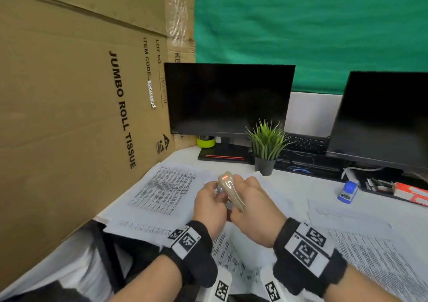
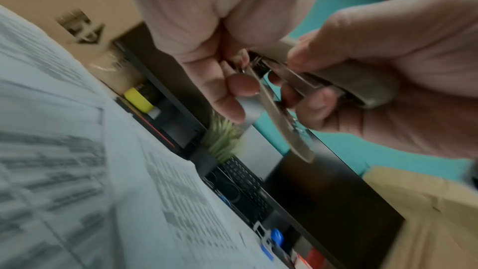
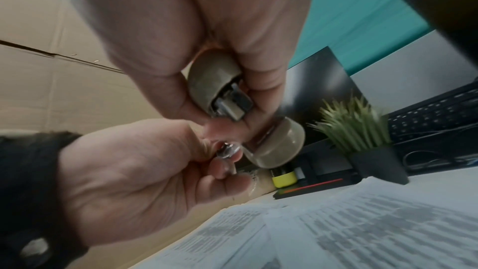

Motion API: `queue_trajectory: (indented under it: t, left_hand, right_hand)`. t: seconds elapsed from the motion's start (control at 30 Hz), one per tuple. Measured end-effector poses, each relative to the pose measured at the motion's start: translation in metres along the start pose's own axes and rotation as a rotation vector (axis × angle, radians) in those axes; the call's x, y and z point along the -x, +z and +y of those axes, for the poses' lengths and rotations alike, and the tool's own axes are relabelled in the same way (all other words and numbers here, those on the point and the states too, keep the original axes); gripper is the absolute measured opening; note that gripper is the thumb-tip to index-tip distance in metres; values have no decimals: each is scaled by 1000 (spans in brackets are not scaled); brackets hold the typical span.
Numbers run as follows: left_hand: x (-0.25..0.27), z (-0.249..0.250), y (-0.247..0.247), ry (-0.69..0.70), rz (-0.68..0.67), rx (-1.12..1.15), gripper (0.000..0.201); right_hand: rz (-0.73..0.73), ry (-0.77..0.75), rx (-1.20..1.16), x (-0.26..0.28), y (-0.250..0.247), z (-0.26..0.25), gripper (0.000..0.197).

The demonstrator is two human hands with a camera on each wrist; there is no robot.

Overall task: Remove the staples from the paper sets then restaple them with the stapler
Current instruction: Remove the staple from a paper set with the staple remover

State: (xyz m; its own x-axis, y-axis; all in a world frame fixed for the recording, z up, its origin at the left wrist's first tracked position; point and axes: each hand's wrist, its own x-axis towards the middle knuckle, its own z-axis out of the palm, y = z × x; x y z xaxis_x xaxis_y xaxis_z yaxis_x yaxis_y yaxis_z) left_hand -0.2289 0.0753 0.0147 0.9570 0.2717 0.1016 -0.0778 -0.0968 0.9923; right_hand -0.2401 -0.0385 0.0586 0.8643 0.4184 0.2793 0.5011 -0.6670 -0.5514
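Potted plant (image 1: 266, 147) & blue stapler (image 1: 348, 190) beyond hands, papers (image 1: 162, 186) beneath.

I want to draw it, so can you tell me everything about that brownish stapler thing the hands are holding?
The stapler is small, with a glossy beige plastic top bearing red letters near its front. Underneath, silver metal parts show, and it hangs open, a metal base arm swung away from the top. It is held up above the printed papers, not resting on them. The right hand grips its body, while the left hand pinches its metal part at the front.
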Motion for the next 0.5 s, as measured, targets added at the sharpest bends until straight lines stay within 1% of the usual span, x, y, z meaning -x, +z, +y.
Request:
queue_trajectory:
  t: [0.1,0.17,0.23,0.27,0.3,0.33,0.37,0.43,0.47,0.5]
  left_hand:
    - [-2,2,-26,-13,39,18,32]
    - [-4,1,-44,-27,95,22,27]
    - [-11,-2,-71,-91,189,90,24]
    - [-13,-5,-88,-131,208,99,24]
    - [-14,-9,-109,-167,193,75,25]
    - [-13,-16,-131,-196,138,14,26]
    - [-9,-24,-153,-230,50,-82,25]
    - [4,-39,-193,-345,-142,-367,24]
    - [11,-49,-208,-406,-210,-521,24]
    - [15,-62,-220,-461,-240,-652,26]
  right_hand:
    - [-31,-26,3,-10,14,-18,45]
    - [-73,-40,4,-12,22,-26,46]
    - [-134,-73,16,-9,32,-30,42]
    - [-164,-86,19,-6,37,-30,42]
    - [-190,-92,17,-3,42,-28,43]
    - [-207,-84,6,0,46,-25,45]
    - [-219,-55,-24,1,48,-21,48]
    - [-233,64,-185,1,52,-9,50]
    - [-236,121,-290,1,52,-2,46]
    - [-234,165,-369,0,52,4,40]
